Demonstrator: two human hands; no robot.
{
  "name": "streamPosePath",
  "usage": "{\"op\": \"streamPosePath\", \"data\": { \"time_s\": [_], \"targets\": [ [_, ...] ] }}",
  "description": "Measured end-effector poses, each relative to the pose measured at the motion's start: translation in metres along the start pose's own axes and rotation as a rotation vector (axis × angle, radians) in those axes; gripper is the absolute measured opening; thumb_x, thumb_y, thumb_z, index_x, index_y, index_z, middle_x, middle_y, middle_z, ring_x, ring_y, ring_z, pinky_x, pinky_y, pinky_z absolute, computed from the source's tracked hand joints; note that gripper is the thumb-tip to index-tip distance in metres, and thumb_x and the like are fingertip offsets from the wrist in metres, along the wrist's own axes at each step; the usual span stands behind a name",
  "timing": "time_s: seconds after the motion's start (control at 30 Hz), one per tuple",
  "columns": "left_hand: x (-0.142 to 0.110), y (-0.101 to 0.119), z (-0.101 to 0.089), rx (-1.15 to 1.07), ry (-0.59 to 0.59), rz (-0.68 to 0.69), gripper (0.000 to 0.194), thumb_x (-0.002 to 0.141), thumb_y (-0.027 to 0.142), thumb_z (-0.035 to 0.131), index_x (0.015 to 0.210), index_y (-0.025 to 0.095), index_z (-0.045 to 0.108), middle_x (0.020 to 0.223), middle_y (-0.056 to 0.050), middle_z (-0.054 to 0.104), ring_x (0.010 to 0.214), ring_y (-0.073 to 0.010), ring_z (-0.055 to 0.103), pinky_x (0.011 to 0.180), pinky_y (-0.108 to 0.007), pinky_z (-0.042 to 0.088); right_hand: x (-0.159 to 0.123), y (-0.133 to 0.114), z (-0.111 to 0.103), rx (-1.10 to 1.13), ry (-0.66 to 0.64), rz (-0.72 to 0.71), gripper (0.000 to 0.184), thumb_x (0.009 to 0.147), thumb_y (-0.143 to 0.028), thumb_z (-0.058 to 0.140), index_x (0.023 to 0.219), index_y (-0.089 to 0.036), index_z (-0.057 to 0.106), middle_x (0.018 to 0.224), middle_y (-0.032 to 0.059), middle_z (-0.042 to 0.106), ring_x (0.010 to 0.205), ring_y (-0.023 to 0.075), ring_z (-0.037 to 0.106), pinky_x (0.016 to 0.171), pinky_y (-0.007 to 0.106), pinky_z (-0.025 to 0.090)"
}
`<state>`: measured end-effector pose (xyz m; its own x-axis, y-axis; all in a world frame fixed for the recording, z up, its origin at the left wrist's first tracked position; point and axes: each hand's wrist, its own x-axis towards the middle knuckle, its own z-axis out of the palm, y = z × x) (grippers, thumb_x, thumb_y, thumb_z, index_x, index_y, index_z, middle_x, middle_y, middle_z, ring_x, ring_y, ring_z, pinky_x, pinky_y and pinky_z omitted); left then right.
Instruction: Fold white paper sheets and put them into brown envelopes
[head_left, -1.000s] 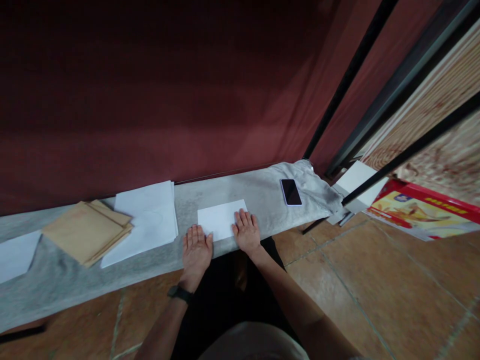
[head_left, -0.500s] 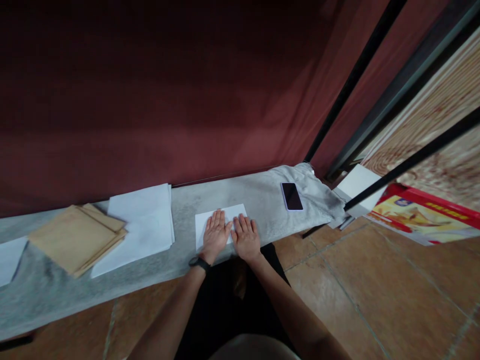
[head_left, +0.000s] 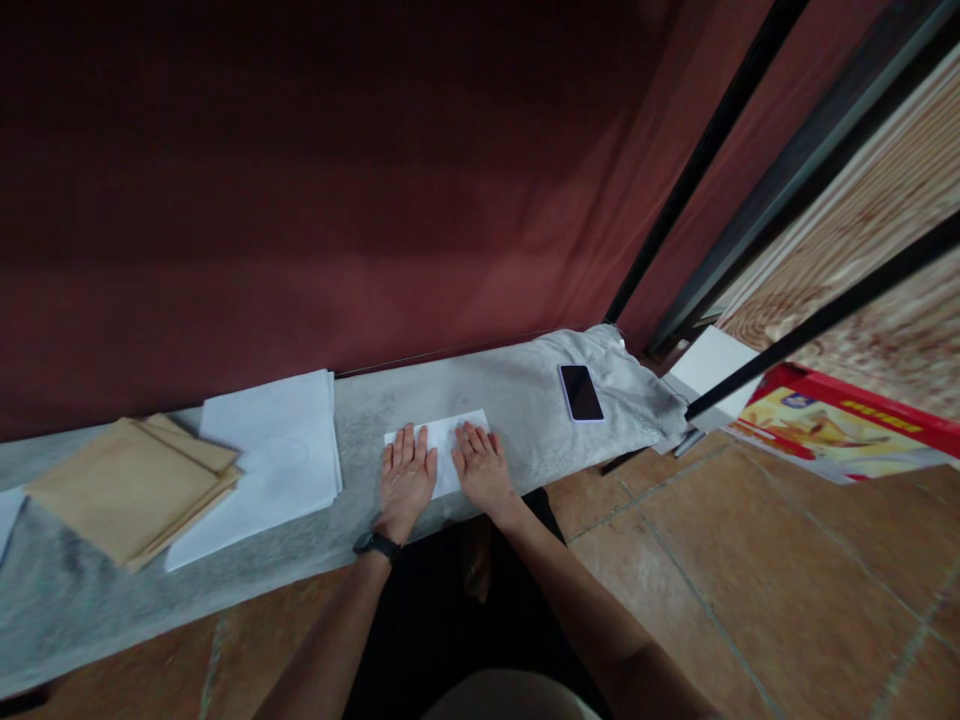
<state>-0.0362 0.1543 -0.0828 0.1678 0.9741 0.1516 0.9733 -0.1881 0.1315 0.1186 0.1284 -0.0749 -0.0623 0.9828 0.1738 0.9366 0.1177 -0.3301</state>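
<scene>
A small white sheet of paper (head_left: 445, 482) lies on the grey cloth-covered bench in front of me; whether it is folded I cannot tell. Flat over its left part rests my left hand (head_left: 407, 478), fingers stretched out, a dark watch on the wrist. My right hand (head_left: 483, 470) lies palm down on the right part, its fingers also extended. Both hands cover much of the sheet, leaving its middle and far edge visible.
Left of the hands are a stack of white paper (head_left: 277, 450) and brown envelopes (head_left: 139, 485) overlapping it. A phone (head_left: 580, 392) lies to the right on the bench cloth (head_left: 517, 375). Black metal bars (head_left: 690, 180) and a red-yellow box (head_left: 840, 420) stand at the right.
My left hand slid from the sheet's left edge inward over the paper, then back left a little. My right hand moved slightly left. The view shifted, so the stacks appear farther left.
</scene>
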Motion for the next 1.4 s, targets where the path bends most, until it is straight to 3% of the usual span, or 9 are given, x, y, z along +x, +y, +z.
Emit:
{"op": "streamPosePath", "data": {
  "time_s": [0.1,0.27,0.57,0.7,0.87,0.93,1.17,1.4],
  "targets": [
    [0.0,0.0,-0.003,-0.002,-0.011,0.011,0.057,0.102,0.035,0.027,0.155,0.016,0.041,0.165,-0.016,0.034,0.155,-0.0285,0.025,0.123,-0.052,0.024,0.02,-0.01,0.004,-0.002,-0.042,-0.073,0.048,0.109,-0.04,0.033,0.15,-0.022,0.05,0.161,0.0058,0.041,0.147,0.0267,0.04,0.122,0.049,0.025],
    [-0.001,-0.001,-0.003,0.018,0.003,0.01,0.056,0.103,0.035,0.028,0.154,0.016,0.042,0.165,-0.017,0.033,0.155,-0.0287,0.026,0.124,-0.05,0.023,0.034,-0.008,0.009,-0.036,-0.061,-0.047,0.051,0.108,-0.04,0.039,0.154,-0.019,0.045,0.162,0.0075,0.039,0.148,0.0274,0.038,0.122,0.049,0.025],
    [-0.001,-0.002,0.0,0.016,0.02,0.014,0.058,0.102,0.035,0.028,0.155,0.014,0.04,0.163,-0.017,0.035,0.154,-0.0272,0.027,0.124,-0.052,0.023,0.018,0.047,-0.008,-0.087,0.042,0.127,0.056,0.107,-0.038,0.035,0.155,-0.011,0.041,0.16,0.0137,0.04,0.147,0.0306,0.039,0.121,0.051,0.024],
    [0.001,-0.005,-0.003,-0.011,0.032,0.03,0.06,0.102,0.037,0.026,0.152,0.009,0.044,0.161,-0.019,0.039,0.153,-0.0277,0.03,0.124,-0.05,0.024,-0.003,0.046,-0.014,-0.091,0.112,0.21,0.054,0.106,-0.032,0.038,0.154,-0.008,0.043,0.159,0.017,0.039,0.146,0.0319,0.041,0.12,0.051,0.026],
    [-0.011,0.002,-0.009,-0.039,0.084,0.1,0.061,0.103,0.037,0.023,0.151,0.005,0.044,0.16,-0.02,0.042,0.153,-0.028,0.03,0.126,-0.049,0.022,-0.041,0.014,-0.002,-0.01,0.114,-0.057,0.053,0.108,-0.04,0.038,0.156,-0.018,0.041,0.16,0.0089,0.042,0.146,0.0243,0.041,0.123,0.045,0.025],
    [-0.026,0.007,-0.009,-0.043,0.075,0.152,0.061,0.103,0.036,0.023,0.152,0.006,0.042,0.161,-0.017,0.04,0.154,-0.0282,0.028,0.126,-0.05,0.022,-0.053,0.007,0.003,0.004,0.109,-0.089,0.053,0.107,-0.045,0.04,0.154,-0.021,0.044,0.159,0.0073,0.044,0.146,0.0231,0.042,0.123,0.044,0.026],
    [-0.081,-0.007,-0.005,-0.045,0.11,0.153,0.069,0.103,0.049,0.022,0.155,0.006,0.038,0.159,-0.021,0.041,0.151,-0.0309,0.034,0.125,-0.051,0.026,-0.063,0.032,-0.012,-0.04,0.138,0.044,0.051,0.107,-0.04,0.043,0.151,-0.013,0.048,0.153,0.0127,0.051,0.143,0.0258,0.044,0.121,0.045,0.027],
    [-0.085,-0.01,0.0,-0.028,0.16,0.151,0.069,0.104,0.045,0.02,0.15,0.0,0.043,0.156,-0.027,0.042,0.15,-0.0369,0.034,0.122,-0.057,0.027,-0.032,0.022,-0.044,0.015,-0.018,0.287,0.036,0.099,-0.026,0.05,0.131,-0.014,0.064,0.13,0.0154,0.066,0.119,0.0284,0.06,0.101,0.041,0.044]
  ]
}}
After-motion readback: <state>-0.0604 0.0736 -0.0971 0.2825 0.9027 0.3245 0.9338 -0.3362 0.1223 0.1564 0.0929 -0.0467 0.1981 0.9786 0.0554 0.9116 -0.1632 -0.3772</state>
